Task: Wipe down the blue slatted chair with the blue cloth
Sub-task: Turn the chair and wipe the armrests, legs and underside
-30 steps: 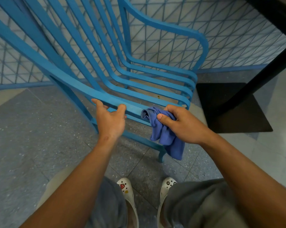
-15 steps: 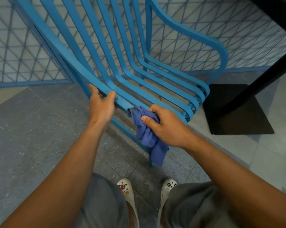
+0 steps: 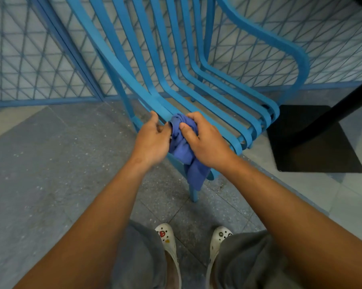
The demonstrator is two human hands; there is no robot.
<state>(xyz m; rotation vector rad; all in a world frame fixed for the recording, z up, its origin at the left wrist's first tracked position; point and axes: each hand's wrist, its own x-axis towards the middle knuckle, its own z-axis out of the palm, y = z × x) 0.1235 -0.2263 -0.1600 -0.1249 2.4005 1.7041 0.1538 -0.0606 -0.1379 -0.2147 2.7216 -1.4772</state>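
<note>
Fingers of the right hand [image 3: 205, 142] curl around the bunched blue cloth [image 3: 183, 147], pressing it on the chair [image 3: 196, 84] slat, while the left hand [image 3: 153, 138], fingers loosely spread, touches the cloth, probably to steady it.

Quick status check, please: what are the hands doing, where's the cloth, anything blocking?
Right hand grips the blue cloth bunched against the chair seat's near slat. Left hand touching the cloth's side. Nothing blocking.
</note>
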